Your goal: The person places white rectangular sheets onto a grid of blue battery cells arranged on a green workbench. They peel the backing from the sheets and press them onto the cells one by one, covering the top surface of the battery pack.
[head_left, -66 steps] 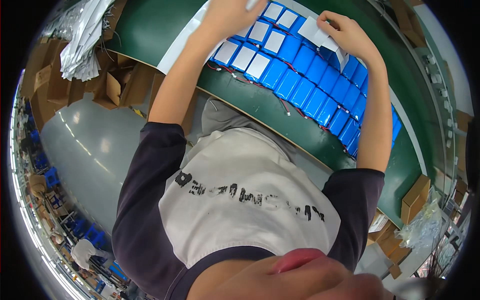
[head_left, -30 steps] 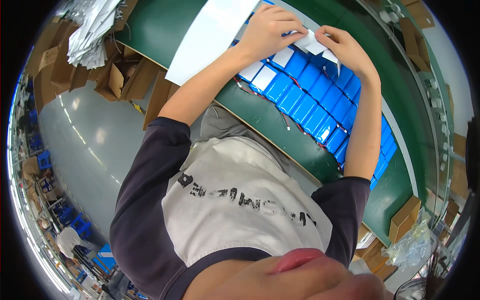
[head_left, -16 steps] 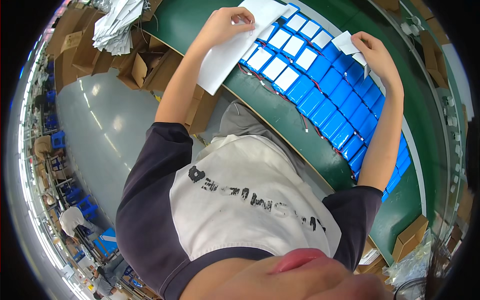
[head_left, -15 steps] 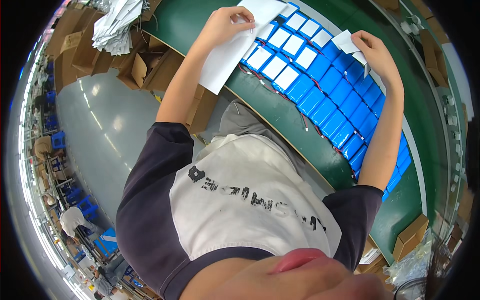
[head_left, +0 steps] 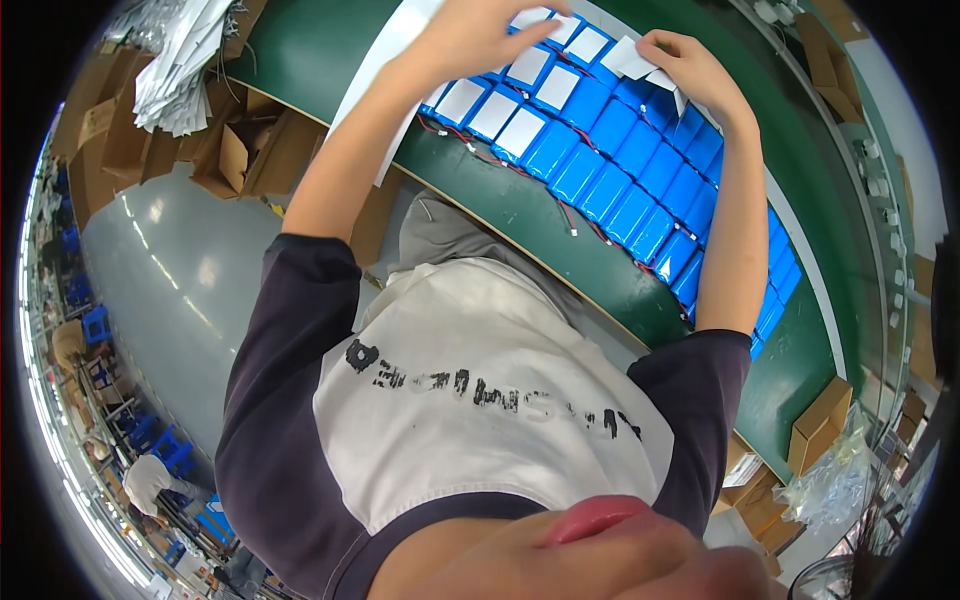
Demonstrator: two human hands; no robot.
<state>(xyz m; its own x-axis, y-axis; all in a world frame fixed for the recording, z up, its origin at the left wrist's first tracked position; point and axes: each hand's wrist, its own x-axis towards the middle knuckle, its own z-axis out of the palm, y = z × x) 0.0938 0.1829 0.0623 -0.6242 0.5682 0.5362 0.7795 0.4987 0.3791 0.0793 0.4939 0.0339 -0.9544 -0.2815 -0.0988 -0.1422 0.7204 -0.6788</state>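
Note:
Rows of blue shrink-wrapped battery packs point(head_left: 631, 222) with thin red and black wires lie on the green table. Several packs at the left end of the rows carry white rectangular labels point(head_left: 519, 133). My left hand point(head_left: 475, 40) is over these labelled packs, its fingers apart and nothing visible in them; the upper frame edge cuts it off partly. My right hand point(head_left: 695, 75) is closed in a pinch on white label strips point(head_left: 628, 58), held above the far packs. A large white sheet point(head_left: 378, 110) lies partly under my left forearm.
Open cardboard boxes point(head_left: 235, 150) stand beyond the table's left edge, with a bundle of white paper strips point(head_left: 185, 75) above them. A small carton point(head_left: 820, 425) and clear plastic bags point(head_left: 832, 480) are at the right. Wire leads with white connectors point(head_left: 573, 231) hang along the near row.
My left hand has left the white sheet, moved right over the labelled packs and opened from a pinch. My right hand keeps the label strips above the far packs. The whole view has shifted slightly.

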